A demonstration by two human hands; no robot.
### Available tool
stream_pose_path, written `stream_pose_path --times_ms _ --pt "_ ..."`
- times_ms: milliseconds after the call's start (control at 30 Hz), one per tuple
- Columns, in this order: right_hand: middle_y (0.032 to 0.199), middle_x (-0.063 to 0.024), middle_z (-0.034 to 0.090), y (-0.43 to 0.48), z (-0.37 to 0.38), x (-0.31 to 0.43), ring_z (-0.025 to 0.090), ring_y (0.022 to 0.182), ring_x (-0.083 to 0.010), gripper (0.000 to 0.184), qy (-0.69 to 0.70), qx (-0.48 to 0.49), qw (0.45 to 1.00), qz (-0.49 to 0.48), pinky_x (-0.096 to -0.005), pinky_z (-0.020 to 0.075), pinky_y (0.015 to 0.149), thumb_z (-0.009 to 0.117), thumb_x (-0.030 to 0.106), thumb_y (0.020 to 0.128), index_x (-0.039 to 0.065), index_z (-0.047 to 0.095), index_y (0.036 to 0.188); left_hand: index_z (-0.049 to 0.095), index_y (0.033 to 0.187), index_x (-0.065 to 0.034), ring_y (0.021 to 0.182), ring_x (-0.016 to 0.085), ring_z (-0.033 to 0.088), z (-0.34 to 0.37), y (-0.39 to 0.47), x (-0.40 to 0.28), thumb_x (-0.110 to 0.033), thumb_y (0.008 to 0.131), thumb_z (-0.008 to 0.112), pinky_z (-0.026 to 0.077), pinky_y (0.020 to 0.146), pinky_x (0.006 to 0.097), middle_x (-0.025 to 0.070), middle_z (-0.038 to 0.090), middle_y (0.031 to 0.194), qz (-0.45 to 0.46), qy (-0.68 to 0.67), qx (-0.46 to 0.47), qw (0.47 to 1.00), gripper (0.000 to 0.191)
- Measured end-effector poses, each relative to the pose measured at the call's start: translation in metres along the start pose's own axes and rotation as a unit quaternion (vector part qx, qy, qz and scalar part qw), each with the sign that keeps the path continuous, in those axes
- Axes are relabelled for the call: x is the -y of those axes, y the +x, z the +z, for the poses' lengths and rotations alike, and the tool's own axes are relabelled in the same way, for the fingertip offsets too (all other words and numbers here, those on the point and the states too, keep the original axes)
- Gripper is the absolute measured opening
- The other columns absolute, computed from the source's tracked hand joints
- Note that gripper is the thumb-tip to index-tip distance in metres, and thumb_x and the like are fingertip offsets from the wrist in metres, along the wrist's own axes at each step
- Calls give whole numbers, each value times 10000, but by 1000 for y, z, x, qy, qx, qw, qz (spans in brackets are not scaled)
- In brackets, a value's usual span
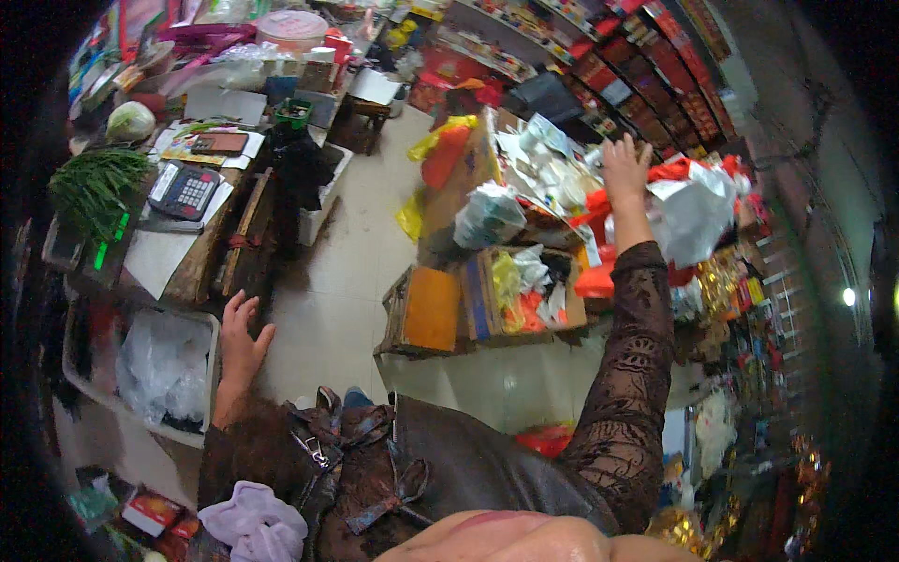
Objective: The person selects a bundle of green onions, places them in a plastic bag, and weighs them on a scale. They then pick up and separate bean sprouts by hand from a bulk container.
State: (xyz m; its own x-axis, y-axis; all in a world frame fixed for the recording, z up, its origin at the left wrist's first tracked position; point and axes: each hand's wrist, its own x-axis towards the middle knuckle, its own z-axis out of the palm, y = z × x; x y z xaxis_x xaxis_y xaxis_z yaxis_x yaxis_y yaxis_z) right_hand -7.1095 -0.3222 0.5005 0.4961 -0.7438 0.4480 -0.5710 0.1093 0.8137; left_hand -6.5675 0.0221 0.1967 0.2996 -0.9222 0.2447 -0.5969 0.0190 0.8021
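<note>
My left hand (242, 344), its fingers apart and nothing in it, is between a white plastic bin (214, 351) of clear plastic bags and the tiled floor. Up and to the right, my right hand (625, 165) reaches over a large cardboard box (460, 204) heaped with papers and plastic bags. Its fingers are spread and nothing shows in them; whether the palm touches the heap I cannot tell. Red and white plastic bags (695, 211) lie just right of that wrist. Below the large box stands a smaller cardboard box (484, 302) of plastic bags, next to an orange-topped box (430, 309).
On the wooden table (189, 270) at left are a scale or calculator with a keypad (185, 190), a phone in a brown case (219, 143), green leafy vegetables (98, 184) and a cabbage (130, 121). Stocked shelves (632, 63) line the upper right. A low stool (365, 116) stands further off.
</note>
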Motion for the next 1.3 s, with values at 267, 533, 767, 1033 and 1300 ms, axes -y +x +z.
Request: stream_pose_path --times_ms 267,533,767,1033,1300 --pt "936 5 641 -10 131 -33 634 812 -183 205 -220 238 943 -82 -411 487 640 486 205 918 182 666 1013 568 1178 -23 1148 333 535 10 -38 -7 -141 757 729 482 940 377 175 463 1333 -47 52 -110 991 465" --pt "1037 -104 700 7 55 -41 673 969 -336 199 67 255 931 251 -504 544 732 545 179 885 156 698 1010 564 1182 -55 1067 306 584 -38 -42 27 -196 764 741 488 916 389 154 454 1321 -140 26 -131 981 475" --pt "1102 -148 628 87 -212 200 604 1044 -341 296 571 -68 818 -25 -455 505 821 652 213 837 99 615 1107 607 1145 -44 948 205 604 -111 2 87 -340 799 720 502 841 332 117 530 1227 -198 -185 -91 958 469" --pt "1227 -197 527 34 -510 471 501 1172 -377 533 581 -10 442 -684 -446 430 965 718 308 808 11 509 1198 513 1267 -49 1006 193 621 -172 49 106 -208 898 599 536 835 373 95 619 1133 -171 -718 -41 674 411" --pt "934 -105 683 144 -566 562 641 832 -188 255 772 186 406 -453 -322 504 742 649 194 871 -6 625 1028 456 1311 -39 1113 203 578 -249 -44 170 -10 892 510 482 960 370 98 562 1246 -72 -653 -348 669 423"
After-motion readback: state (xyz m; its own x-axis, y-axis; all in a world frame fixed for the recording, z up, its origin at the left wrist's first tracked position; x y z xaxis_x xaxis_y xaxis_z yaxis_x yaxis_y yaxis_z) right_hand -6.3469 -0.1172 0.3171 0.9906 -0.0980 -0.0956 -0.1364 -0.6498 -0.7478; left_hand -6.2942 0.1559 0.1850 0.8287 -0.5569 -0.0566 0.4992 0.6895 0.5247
